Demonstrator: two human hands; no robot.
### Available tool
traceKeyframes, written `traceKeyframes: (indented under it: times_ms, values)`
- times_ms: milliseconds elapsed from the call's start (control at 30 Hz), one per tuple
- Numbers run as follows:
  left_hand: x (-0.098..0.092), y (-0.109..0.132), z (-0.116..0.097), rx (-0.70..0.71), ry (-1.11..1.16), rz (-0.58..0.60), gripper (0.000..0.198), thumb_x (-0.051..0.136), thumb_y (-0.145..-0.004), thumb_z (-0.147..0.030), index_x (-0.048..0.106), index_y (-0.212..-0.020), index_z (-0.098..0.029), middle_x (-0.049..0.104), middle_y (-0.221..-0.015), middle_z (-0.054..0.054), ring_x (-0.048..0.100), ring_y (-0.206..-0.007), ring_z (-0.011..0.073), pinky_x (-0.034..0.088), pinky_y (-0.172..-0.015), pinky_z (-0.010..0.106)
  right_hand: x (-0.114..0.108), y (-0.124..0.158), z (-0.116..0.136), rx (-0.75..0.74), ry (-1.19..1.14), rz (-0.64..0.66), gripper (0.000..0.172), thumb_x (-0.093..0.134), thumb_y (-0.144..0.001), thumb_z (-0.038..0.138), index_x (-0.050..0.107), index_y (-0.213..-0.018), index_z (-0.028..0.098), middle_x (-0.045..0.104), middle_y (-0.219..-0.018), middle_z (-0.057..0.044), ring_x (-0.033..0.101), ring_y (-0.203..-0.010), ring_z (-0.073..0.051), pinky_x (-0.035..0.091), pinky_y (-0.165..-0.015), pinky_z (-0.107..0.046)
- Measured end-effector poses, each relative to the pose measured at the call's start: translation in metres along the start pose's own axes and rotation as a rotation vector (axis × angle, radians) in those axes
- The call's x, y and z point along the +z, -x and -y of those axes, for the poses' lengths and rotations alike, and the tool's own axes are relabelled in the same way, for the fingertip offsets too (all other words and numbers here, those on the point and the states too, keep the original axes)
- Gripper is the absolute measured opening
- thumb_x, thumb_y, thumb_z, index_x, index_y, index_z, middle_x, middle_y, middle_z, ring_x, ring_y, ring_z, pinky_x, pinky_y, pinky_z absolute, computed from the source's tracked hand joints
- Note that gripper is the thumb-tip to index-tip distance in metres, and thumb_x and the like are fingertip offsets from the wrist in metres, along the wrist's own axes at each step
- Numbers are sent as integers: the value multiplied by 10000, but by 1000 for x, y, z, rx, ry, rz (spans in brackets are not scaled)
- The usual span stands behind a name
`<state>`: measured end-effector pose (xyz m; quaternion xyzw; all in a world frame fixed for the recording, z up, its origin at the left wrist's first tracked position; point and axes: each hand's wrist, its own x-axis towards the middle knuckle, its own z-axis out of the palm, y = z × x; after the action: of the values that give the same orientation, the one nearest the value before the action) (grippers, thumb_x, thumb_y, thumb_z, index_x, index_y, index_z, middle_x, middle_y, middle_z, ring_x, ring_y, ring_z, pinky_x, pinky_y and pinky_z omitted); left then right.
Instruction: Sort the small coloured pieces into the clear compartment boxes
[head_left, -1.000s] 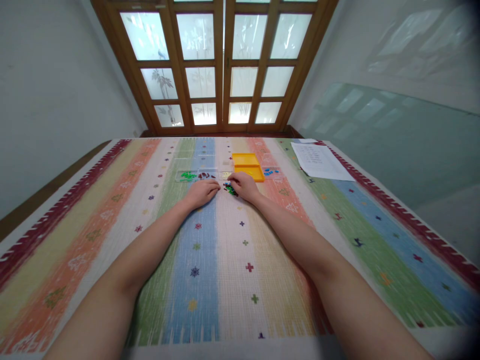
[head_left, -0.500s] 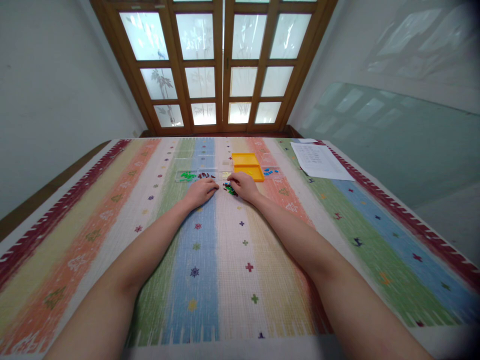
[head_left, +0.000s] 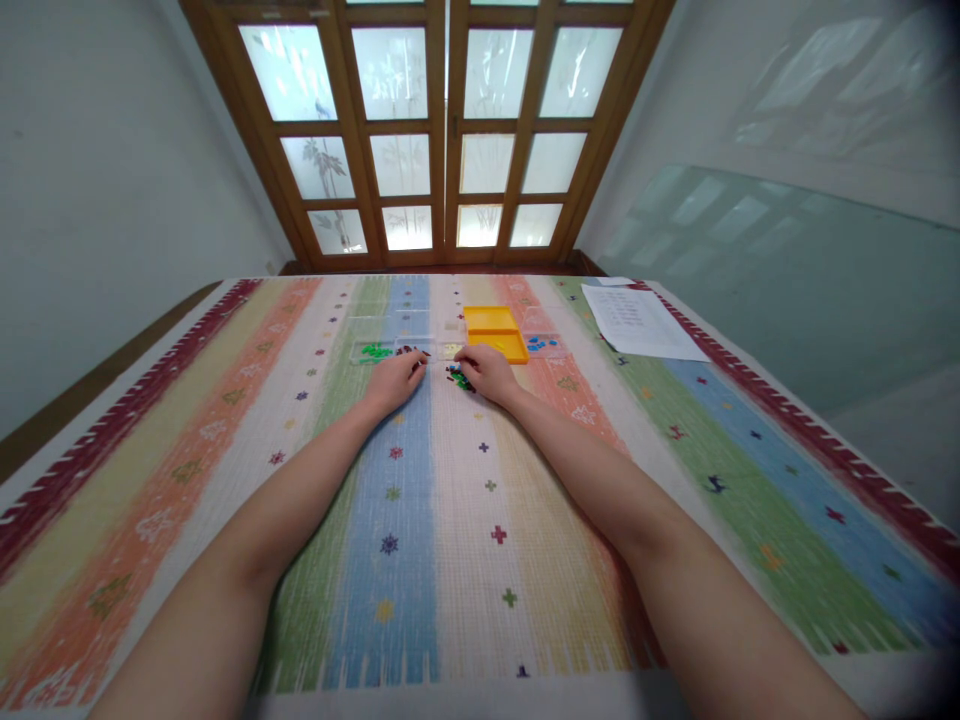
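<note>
My left hand [head_left: 396, 380] is closed, its fingertips at the near edge of a clear box of dark red small pieces [head_left: 405, 350]. Anything between those fingertips is too small to make out. My right hand [head_left: 487, 371] rests with fingers pinched together beside a small clear box [head_left: 450, 351] with pale yellow bits; what the pinch holds is hidden. Below its fingers lies a loose pile of mixed green, dark and blue small pieces [head_left: 461, 380], partly covered by the hand. A clear box with green pieces [head_left: 376, 352] sits left of the dark red ones.
Right of my right hand stands an open yellow case [head_left: 491, 319] with yellow pieces inside. Beyond it is an open clear box with blue pieces [head_left: 541, 343]. Printed paper [head_left: 637, 322] lies at the far right of the striped tablecloth [head_left: 457, 500].
My left hand has shifted a little left and away from me, from the cloth near the pile to the dark red pieces' box. My right hand has stayed almost still.
</note>
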<state>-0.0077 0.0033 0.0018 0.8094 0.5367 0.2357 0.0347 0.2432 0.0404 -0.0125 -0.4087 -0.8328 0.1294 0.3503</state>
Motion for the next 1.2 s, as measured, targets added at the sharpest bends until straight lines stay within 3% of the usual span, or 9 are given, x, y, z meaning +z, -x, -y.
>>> traceKeyframes:
  times_ms: [233,367,500,633,800,967,1200]
  values:
    - [1,-2,7,-172,128,-143,265,557,-984,-297,734,-1171,-235,796,-973,37,678,-751,188,496,-756,307,0,0,0,7,6,4,156,587,-948,189,736,-985,218,711,-909,-49,612,-855,-210,427,-799,-314]
    - [-1,-3,8,-203,227,-193,403,531,-1000,-275,647,-1382,-222,799,-1154,51,633,-676,154,519,-778,306,0,0,-1,-2,9,6,158,586,-947,184,734,-993,217,712,-912,-49,611,-859,-209,422,-800,-312]
    - [-2,-3,7,-205,246,-165,524,528,-998,-240,537,-1523,-228,772,-1260,62,610,-651,136,540,-802,309,0,0,0,4,11,11,159,585,-947,187,734,-989,221,715,-912,-50,612,-854,-211,425,-796,-315]
    - [-1,-1,5,-114,206,-118,408,521,-996,-229,663,-1378,-214,752,-1280,70,698,-909,190,547,-946,354,-2,0,3,13,15,7,161,585,-949,188,737,-990,221,716,-920,-54,615,-862,-216,432,-808,-320]
    - [1,2,-13,155,170,45,340,507,-1019,-261,716,-1284,-224,693,-1343,76,651,-1200,233,519,-1057,380,-1,0,1,3,14,-6,155,591,-955,195,740,-994,219,716,-924,-55,620,-875,-219,434,-810,-321]
    - [3,3,-29,303,74,183,368,500,-1033,-282,703,-1339,-261,683,-1317,90,634,-1201,255,511,-1056,413,0,-1,-2,22,30,-7,158,595,-950,196,743,-997,221,717,-930,-57,618,-888,-226,443,-829,-329]
    - [1,4,-24,304,46,148,310,509,-1032,-290,743,-1234,-265,692,-1205,91,616,-1178,259,504,-1045,419,0,0,0,19,19,-8,158,593,-955,194,741,-1000,226,724,-946,-57,623,-895,-226,449,-832,-331]
